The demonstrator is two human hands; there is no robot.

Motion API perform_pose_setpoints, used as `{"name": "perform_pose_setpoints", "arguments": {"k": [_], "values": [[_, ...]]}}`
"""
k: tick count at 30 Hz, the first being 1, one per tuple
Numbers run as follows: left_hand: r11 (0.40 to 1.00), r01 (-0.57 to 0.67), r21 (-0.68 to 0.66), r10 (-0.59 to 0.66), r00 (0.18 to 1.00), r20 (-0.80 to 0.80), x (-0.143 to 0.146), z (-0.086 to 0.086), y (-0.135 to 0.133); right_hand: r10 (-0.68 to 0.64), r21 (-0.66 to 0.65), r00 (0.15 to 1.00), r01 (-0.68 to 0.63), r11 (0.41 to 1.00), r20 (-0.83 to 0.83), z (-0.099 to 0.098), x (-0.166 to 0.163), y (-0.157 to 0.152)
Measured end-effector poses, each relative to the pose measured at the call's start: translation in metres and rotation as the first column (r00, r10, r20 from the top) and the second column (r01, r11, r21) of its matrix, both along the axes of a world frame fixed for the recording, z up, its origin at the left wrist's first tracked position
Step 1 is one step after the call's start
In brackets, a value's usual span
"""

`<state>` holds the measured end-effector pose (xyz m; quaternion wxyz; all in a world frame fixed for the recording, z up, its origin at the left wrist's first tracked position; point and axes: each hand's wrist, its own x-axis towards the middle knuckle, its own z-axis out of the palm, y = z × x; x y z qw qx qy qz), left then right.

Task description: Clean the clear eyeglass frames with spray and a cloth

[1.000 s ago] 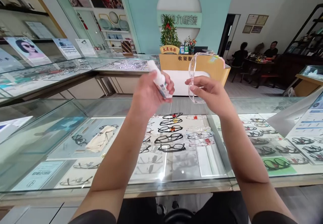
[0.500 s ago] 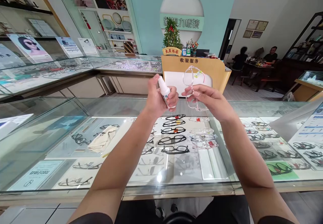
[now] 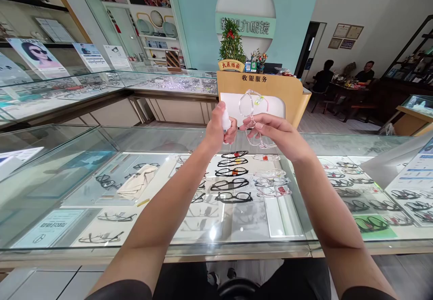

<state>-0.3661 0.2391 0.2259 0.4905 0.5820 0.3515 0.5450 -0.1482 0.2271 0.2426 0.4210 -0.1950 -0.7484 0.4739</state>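
Observation:
Wrapped round a small white spray bottle (image 3: 226,120), my left hand (image 3: 218,126) has its thumb up by the bottle's top. The bottle points toward a pair of clear-framed eyeglasses (image 3: 246,106), close by but apart from it. My right hand (image 3: 279,133) pinches these glasses near the middle of the frame, so they stand on end with one lens above the other. A yellow-green tag (image 3: 259,100) shows on the glasses. Both hands are held above the glass display counter (image 3: 162,133). Below them lie rows of black-framed glasses (image 3: 233,172) and clear-framed glasses (image 3: 273,182).
A folded cream cloth (image 3: 138,182) lies at the left of the counter. Printed signs (image 3: 47,228) and more eyeglasses (image 3: 372,223) are at both sides. Beyond stands a wooden cashier desk (image 3: 291,88) with a plant (image 3: 232,43). Two people (image 3: 365,74) sit at a table far right.
My left hand has moved slightly right and turned the spray bottle more toward the glasses. The glasses have shifted a little left in my right hand.

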Motion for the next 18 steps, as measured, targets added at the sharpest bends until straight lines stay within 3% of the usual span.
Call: {"name": "perform_pose_setpoints", "arguments": {"k": [12,18], "values": [[0.992,-0.083,-0.092,0.084,0.996,0.006,0.0015,-0.0091,0.0089,0.122,-0.002,0.99,-0.122,0.993,0.071,-0.0004,-0.0047,0.0017],[0.997,-0.037,-0.068,0.035,0.999,-0.032,0.0039,-0.0053,0.0062,0.052,0.006,0.998,-0.053,0.999,0.038,-0.0047,-0.0025,0.0065]]}}
